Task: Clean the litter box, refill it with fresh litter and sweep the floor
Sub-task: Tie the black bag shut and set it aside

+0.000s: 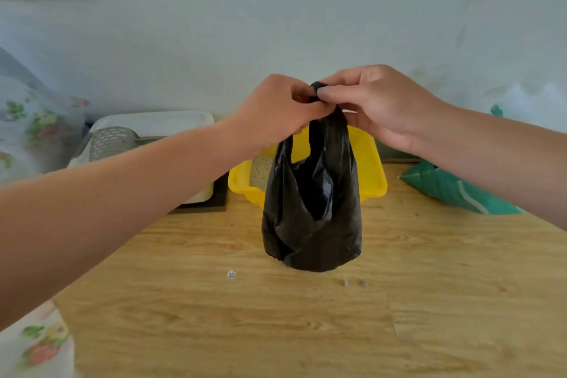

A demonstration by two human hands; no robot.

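Wood-grain flooring (306, 316) in a pale honey tone runs up to a plain whitish wall (276, 9), with a few small specks lying loose on it. Floral fabric (33, 120) shows at the left edge. Against the wall sits a yellow litter box (372, 169) holding pale litter (260, 170); to its left a grey slotted scoop (110, 139) rests in a white tray (159, 121), and a green bag (454, 187) lies to the right. A black plastic bag (313, 218) stands in front of the yellow box. Both hands meet above it: the left hand (276, 107) and right hand (377, 101) are closed, pinching the bag's gathered handles between their fingertips.
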